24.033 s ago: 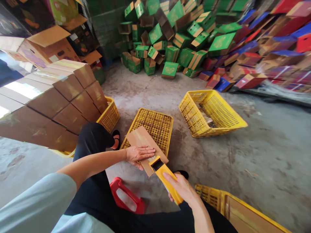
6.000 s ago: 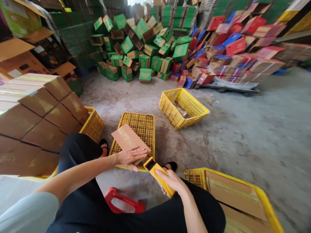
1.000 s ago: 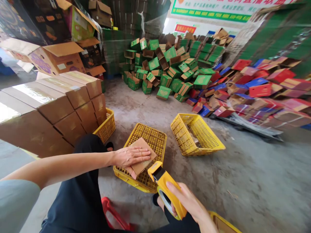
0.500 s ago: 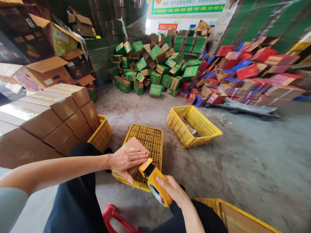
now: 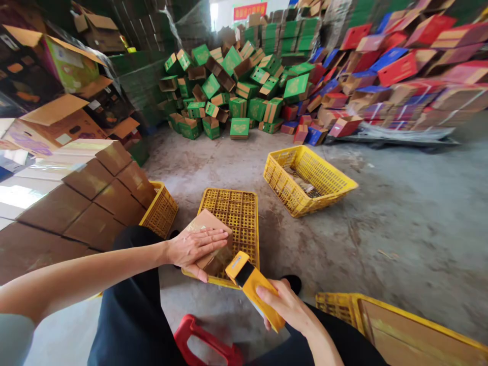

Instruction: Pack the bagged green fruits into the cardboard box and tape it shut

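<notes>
A small brown cardboard carton (image 5: 208, 219), glossy along part of its top, sits angled near the near left corner of an upturned yellow crate (image 5: 244, 218). The left hand (image 5: 196, 247) lies flat across it, fingers extended; the right hand (image 5: 286, 304) grips a yellow tape dispenser (image 5: 256, 284) (black behind its head) just beside the carton. Beyond the crate's right edge, grey floor (image 5: 305, 249) stretches toward a yellow basket (image 5: 292, 198).
</notes>
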